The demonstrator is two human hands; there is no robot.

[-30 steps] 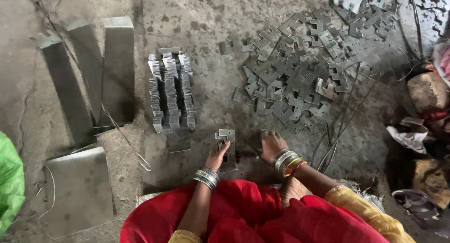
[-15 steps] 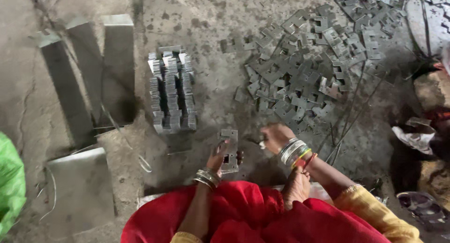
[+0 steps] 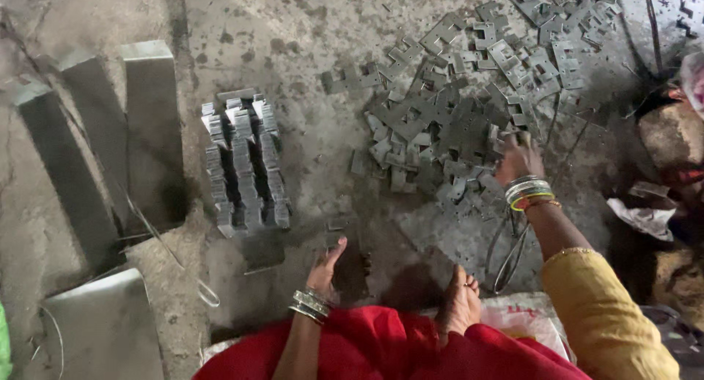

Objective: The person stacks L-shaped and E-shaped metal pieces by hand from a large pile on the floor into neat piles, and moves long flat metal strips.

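Observation:
My left hand (image 3: 321,271) is low in the middle, closed around a small dark stack of flat metal pieces (image 3: 350,266) that stands on the floor in front of my red garment (image 3: 381,351). My right hand (image 3: 518,159), with bangles on the wrist, is stretched out to the right. It rests on the near edge of a big loose pile of grey notched metal pieces (image 3: 455,116), fingers curled over them. Whether it grips one is hidden.
Neat rows of stacked metal pieces (image 3: 246,167) lie to the left of my left hand. Long sheet-metal strips (image 3: 150,131) and a flat plate (image 3: 103,329) lie further left. My bare foot (image 3: 458,303), a wire loop (image 3: 506,255) and rags (image 3: 645,219) are on the right.
My right hand has left the spot beside my left hand and reached up and right onto the loose pile. My left hand has stayed with its stack, now lower.

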